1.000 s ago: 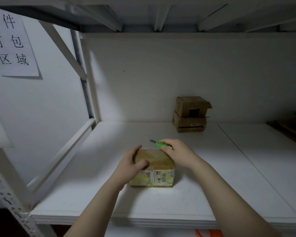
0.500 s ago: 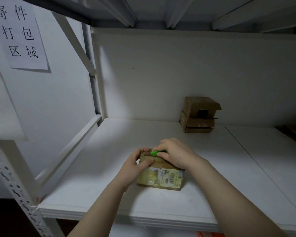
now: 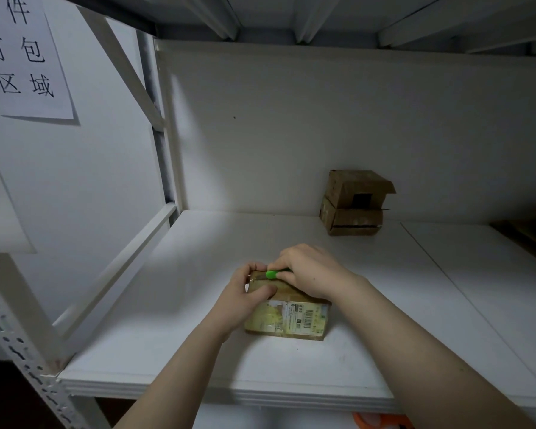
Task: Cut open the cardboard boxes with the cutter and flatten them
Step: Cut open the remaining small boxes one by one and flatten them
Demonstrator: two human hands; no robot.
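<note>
A small taped cardboard box (image 3: 291,320) with a shipping label on its front sits on the white shelf (image 3: 198,351). My left hand (image 3: 245,298) grips the box's left end, thumb on its top. My right hand (image 3: 310,274) holds a green cutter (image 3: 272,274) with its tip down on the far left part of the box top. The blade itself is hidden by my fingers.
Two opened cardboard boxes (image 3: 353,202) are stacked against the back wall. Brown flat cardboard (image 3: 532,233) lies at the far right. A paper sign (image 3: 22,57) hangs on the left wall. A slanted shelf brace (image 3: 115,267) runs along the left side.
The cutter came down from above the box's far edge onto its top. My left hand stays on the box's left end. The view shifted closer.
</note>
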